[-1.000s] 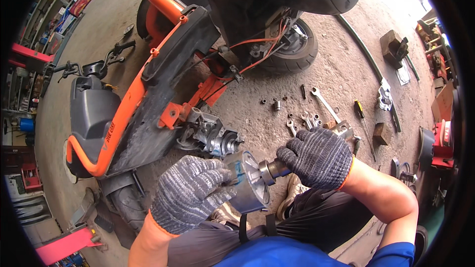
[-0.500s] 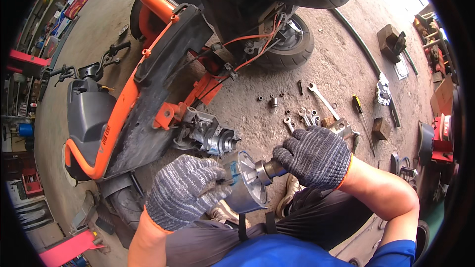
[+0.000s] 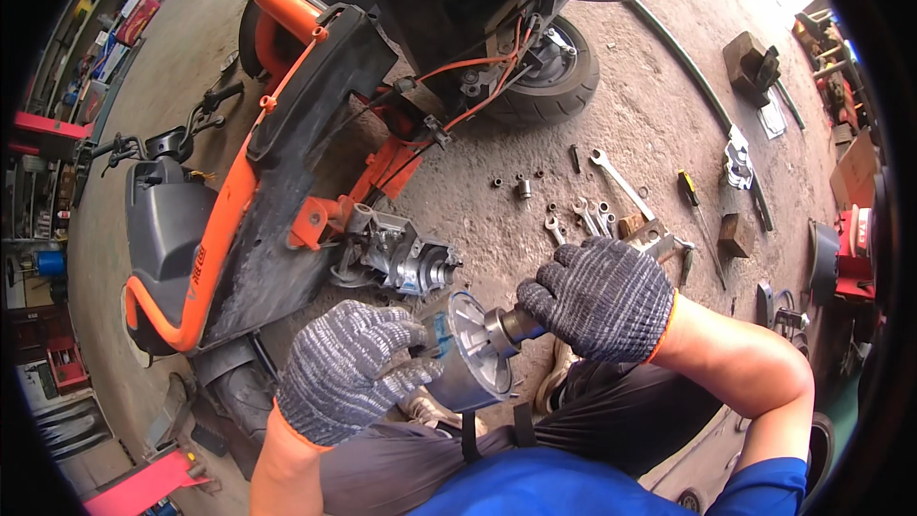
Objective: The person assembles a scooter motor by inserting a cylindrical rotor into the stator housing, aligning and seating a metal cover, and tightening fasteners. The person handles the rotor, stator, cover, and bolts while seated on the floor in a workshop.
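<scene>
Both of my hands wear grey knitted gloves with orange cuffs. Above my lap I hold a metal motor housing [image 3: 475,349], drum-shaped, with a ribbed end and a raised hub facing right. My left hand [image 3: 349,373] wraps its fingers around the drum's left side. Closed on a dark cylindrical piece [image 3: 522,325] at the hub is my right hand [image 3: 604,301]; its fingers hide that piece's far end. Just beyond the drum, a stepped metal drive unit [image 3: 406,258] sits by the orange bracket of a scooter lying on its side.
The orange and black scooter [image 3: 215,239] fills the left and far side, its wheel [image 3: 554,81] at the back. Wrenches [image 3: 621,182], sockets [image 3: 523,189], a yellow-handled screwdriver [image 3: 690,189] and wooden blocks [image 3: 735,235] lie on the concrete floor to the right.
The whole view has shifted slightly, moving the scene a little to the left. Both hands keep their hold on the housing and the dark piece, with little visible turning.
</scene>
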Tool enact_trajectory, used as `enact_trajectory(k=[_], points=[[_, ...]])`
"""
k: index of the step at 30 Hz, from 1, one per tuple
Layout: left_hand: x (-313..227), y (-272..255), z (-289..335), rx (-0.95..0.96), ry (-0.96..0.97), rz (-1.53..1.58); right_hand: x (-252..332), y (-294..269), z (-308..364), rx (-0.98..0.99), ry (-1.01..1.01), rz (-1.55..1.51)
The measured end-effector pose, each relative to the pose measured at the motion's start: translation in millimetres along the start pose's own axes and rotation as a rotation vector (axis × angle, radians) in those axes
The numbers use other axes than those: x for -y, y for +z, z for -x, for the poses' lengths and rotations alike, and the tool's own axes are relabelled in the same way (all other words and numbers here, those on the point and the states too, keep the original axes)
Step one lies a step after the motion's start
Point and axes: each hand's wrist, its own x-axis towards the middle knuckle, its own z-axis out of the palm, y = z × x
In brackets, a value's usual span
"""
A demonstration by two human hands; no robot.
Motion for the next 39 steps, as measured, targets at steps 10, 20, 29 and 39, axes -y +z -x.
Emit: enact_trajectory(k=[10, 20, 29, 39], points=[[-6.7, 1.9, -5.8, -0.019, 0.03, -0.07, 0.4, -0.2, 0.1, 0.011, -0.016, -0.007], [20.2, 8.0, 3.6, -0.158, -0.34, 0.217, -0.2, -5.1, 1.7, -0.022, 0.011, -0.061], [31.2, 1.8, 7.6, -0.028, -0.539, 0.63, -11.9, 13.1, -1.1, 0.085, 0.041, -0.087], [33.7, 22.6, 10.9, -0.137, -0.403, 0.413, -93.3, 162.7, -16.1, 0.143, 0.609, -0.162]])
